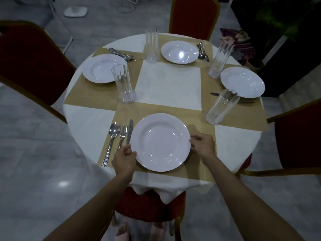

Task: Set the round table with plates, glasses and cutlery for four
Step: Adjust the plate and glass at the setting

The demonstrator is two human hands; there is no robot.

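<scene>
A white plate (pixel 160 142) lies on the near tan placemat (pixel 196 119) of the round table (pixel 167 86). My left hand (pixel 123 158) grips its left rim and my right hand (pixel 202 144) pinches its right rim. A spoon (pixel 112 141), fork (pixel 122 136) and knife (pixel 129 131) lie side by side left of the plate. Three more white plates sit at the left (pixel 104 68), far (pixel 179 52) and right (pixel 242 82) places. Tall clear glasses stand at the left (pixel 123 84), far (pixel 151 46), far right (pixel 219 60) and near right (pixel 221 106).
Cutlery lies bunched beside the left plate (pixel 121 53) and the far plate (pixel 202 51), and dark cutlery (pixel 215 94) shows by the right plate. Red chairs stand at the left (pixel 31 61), far side (pixel 193 16), right (pixel 298 134) and under the near edge (pixel 147 204).
</scene>
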